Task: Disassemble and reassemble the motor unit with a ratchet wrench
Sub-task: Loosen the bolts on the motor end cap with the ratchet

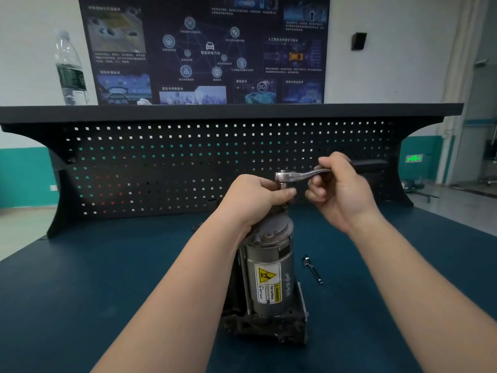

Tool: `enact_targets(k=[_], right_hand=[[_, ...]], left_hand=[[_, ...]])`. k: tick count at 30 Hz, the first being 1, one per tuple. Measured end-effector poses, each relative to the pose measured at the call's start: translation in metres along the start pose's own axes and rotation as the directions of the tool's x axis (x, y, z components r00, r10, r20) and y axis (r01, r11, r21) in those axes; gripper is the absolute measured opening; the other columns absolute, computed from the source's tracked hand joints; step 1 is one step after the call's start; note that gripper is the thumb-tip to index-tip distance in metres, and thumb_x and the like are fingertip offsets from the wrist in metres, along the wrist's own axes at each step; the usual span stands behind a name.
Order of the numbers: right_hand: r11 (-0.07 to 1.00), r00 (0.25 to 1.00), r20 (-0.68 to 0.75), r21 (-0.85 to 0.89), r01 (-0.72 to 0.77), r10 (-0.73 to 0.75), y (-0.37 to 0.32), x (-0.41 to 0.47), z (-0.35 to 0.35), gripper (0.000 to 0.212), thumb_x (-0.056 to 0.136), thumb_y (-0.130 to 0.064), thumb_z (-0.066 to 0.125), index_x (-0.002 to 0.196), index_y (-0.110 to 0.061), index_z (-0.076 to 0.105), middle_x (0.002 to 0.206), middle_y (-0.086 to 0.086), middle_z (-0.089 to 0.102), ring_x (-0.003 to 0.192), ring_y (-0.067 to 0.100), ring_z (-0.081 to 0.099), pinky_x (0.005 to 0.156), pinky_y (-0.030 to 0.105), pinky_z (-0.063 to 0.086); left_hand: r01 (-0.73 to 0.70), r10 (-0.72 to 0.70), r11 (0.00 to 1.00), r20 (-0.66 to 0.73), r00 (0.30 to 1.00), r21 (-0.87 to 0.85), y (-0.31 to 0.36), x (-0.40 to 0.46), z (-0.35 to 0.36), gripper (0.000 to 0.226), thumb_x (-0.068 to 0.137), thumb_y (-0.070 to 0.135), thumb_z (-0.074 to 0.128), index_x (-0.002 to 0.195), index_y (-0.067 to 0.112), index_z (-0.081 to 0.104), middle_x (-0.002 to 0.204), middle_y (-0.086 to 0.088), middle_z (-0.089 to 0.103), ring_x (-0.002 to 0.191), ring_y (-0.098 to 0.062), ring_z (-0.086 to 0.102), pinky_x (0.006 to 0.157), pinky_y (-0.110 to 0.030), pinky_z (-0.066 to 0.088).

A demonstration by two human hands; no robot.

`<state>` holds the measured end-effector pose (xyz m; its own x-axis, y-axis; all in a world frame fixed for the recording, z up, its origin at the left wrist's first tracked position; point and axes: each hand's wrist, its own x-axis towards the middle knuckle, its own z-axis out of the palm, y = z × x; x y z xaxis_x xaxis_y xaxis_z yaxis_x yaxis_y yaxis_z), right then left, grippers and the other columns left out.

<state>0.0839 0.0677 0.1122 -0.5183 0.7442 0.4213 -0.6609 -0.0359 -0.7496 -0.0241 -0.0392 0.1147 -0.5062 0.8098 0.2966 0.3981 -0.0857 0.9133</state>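
The motor (269, 275) stands upright on the dark blue bench (107, 278), directly in front of you, its grey cylinder rising from a grimy cast base, with the yellow and white warning label (268, 282) facing you. Your left hand (254, 196) sits on top of the motor, fingers curled around the socket post (283, 186) that drops from the wrench head down to the motor's top; the fastener under it is hidden by your fingers. Your right hand (337, 185) is up and to the right of the motor's top, grasping the handle of the ratchet wrench (301, 175), which lies level above the motor with its head over the post and its black grip poking out past your knuckles to the right. To the right of the motor, lying flat on the bench and well apart from its base, is a long thin metal bolt (312, 269). Behind the motor runs the black pegboard (188, 162) with its rows of square holes, and on the shelf (231, 110) above that, far to the motor's left, stands a clear water bottle (70, 68). A dark poster (204, 49) covers the wall behind the shelf
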Motion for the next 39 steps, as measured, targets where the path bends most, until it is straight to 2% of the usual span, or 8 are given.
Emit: enact_targets(k=[6,12,16,21,28,31,35,39], right_hand=[[0.537,0.784,0.216,-0.623,0.569,-0.581,0.013,-0.031,0.007,0.035,0.087,-0.022,0.057,0.060,-0.009,0.038,0.054,0.019,0.049,0.048,0.032,0.045,0.044,0.032,0.036],[0.995,0.995,0.052,-0.066,-0.080,0.083,-0.013,0.001,-0.002,0.037,0.094,-0.009,0.047,0.060,-0.019,0.036,0.048,0.001,0.042,0.036,0.009,0.033,0.037,0.019,0.024],[0.983,0.986,0.008,-0.087,0.165,-0.164,0.005,-0.007,0.002,0.042,0.091,-0.007,0.050,0.055,-0.022,0.034,0.047,0.005,0.038,0.037,0.014,0.032,0.039,0.021,0.025],[0.434,0.676,0.295,-0.583,0.687,-0.675,0.021,-0.033,0.005,0.034,0.088,-0.016,0.055,0.060,-0.005,0.038,0.057,0.006,0.042,0.052,0.014,0.039,0.052,0.019,0.035],[0.999,1.000,0.026,-0.041,-0.015,0.017,-0.011,0.004,-0.003,0.044,0.094,-0.005,0.045,0.055,-0.021,0.031,0.046,0.002,0.038,0.034,0.011,0.029,0.038,0.017,0.020],[0.940,0.948,-0.036,-0.144,0.310,-0.318,0.009,-0.014,0.010,0.043,0.090,-0.005,0.048,0.053,-0.022,0.033,0.044,0.001,0.038,0.036,0.013,0.032,0.040,0.022,0.023],[0.446,0.658,0.206,-0.587,0.676,-0.725,0.027,-0.035,0.011,0.033,0.087,-0.015,0.055,0.058,-0.012,0.039,0.054,-0.001,0.042,0.050,-0.002,0.041,0.051,0.011,0.033],[0.976,0.991,0.054,-0.171,0.134,-0.126,-0.012,-0.002,-0.001,0.041,0.090,-0.010,0.054,0.053,-0.022,0.043,0.048,0.002,0.044,0.036,0.010,0.036,0.038,0.018,0.027]], left_hand=[[-0.053,0.053,0.998,-0.002,0.999,0.025,-0.001,-0.002,0.001,0.008,0.083,0.025,0.075,0.086,0.018,0.077,0.062,0.010,0.070,0.051,0.003,0.059,0.049,-0.010,0.045],[-0.002,0.003,1.000,0.067,0.998,-0.013,0.001,-0.001,-0.003,0.008,0.084,0.024,0.073,0.080,0.019,0.076,0.076,0.003,0.074,0.063,-0.005,0.063,0.066,-0.020,0.053],[-0.011,0.011,1.000,0.020,1.000,0.003,-0.001,0.000,-0.003,0.010,0.078,0.027,0.079,0.071,0.020,0.076,0.061,0.009,0.070,0.052,0.000,0.060,0.054,-0.013,0.049],[-0.082,0.081,0.996,0.007,0.997,0.020,-0.002,0.000,-0.001,0.011,0.078,0.027,0.079,0.067,0.028,0.074,0.058,0.010,0.068,0.049,0.000,0.059,0.048,-0.012,0.044],[-0.035,0.037,0.999,0.073,0.997,-0.027,-0.002,0.002,-0.004,0.008,0.085,0.024,0.072,0.079,0.022,0.077,0.086,0.000,0.076,0.076,-0.011,0.066,0.078,-0.027,0.056],[-0.035,0.036,0.998,0.040,0.999,-0.044,-0.003,0.003,-0.004,0.004,0.081,0.023,0.076,0.079,0.021,0.077,0.079,0.003,0.076,0.070,-0.007,0.066,0.071,-0.021,0.055],[-0.072,0.073,0.997,0.034,0.997,-0.028,-0.003,0.003,-0.001,0.005,0.082,0.022,0.075,0.077,0.023,0.076,0.065,0.012,0.072,0.056,0.005,0.062,0.053,-0.011,0.047],[-0.063,0.063,0.998,0.019,0.998,-0.019,-0.003,0.003,-0.001,0.007,0.079,0.027,0.077,0.077,0.021,0.076,0.063,0.012,0.071,0.053,0.005,0.060,0.050,-0.010,0.045]])
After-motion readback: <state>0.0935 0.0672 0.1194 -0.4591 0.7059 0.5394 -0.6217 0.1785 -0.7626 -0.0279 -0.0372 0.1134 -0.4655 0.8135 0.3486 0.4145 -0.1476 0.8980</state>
